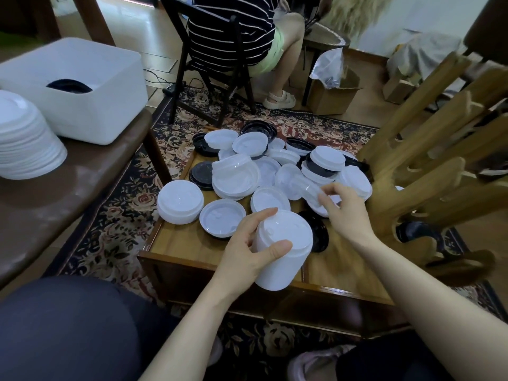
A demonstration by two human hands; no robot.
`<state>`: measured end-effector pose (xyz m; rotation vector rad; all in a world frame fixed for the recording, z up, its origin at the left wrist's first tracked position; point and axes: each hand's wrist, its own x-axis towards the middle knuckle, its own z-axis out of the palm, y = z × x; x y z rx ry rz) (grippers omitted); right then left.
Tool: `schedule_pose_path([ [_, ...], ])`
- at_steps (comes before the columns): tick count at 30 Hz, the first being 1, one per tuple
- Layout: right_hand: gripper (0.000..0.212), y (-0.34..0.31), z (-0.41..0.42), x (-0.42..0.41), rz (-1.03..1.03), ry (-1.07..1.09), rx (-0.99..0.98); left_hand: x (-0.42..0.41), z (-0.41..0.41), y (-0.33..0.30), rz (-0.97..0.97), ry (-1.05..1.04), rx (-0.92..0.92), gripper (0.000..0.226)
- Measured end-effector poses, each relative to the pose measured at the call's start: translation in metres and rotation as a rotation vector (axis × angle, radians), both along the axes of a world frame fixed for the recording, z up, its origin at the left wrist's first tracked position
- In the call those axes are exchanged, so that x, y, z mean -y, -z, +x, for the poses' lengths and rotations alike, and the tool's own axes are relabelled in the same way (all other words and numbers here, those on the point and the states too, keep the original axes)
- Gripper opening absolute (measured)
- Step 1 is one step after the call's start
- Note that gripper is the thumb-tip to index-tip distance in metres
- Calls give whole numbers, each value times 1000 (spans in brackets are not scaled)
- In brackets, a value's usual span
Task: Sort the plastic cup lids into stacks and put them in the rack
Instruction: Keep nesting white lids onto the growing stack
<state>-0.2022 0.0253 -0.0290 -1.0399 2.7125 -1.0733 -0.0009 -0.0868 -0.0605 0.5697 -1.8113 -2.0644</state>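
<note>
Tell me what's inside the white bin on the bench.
The white bin shows black lids through the oval cutout in its top. How many there are, and whether anything else lies inside, cannot be seen, because the bin's top and walls cover the rest.

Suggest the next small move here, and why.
Probably lift the clear lid pinched by the right hand and seat it on the white lid stack in the left hand's grip; many loose lids still cover the wooden tray.

White lids (283,248), black lids (202,174), floral rug (115,224), striped shirt (233,20)
</note>
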Motion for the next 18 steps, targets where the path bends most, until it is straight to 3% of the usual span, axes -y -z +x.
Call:
schedule_pose_path([
  [7,7,-37,24,-6,-438,158,533,-1,-1,3,26,3,-12,68],
  [11,12,-45,32,-14,-700,168,874,-1,-2,4,36,15,-18,84],
  [14,33,-46,40,-17,-734,76,1109,-1,-2,4,44,21,-32,89],
  [18,63,-48,50,-19,-629,-52,1161,-1,-1,3,40,21,-48,88],
])
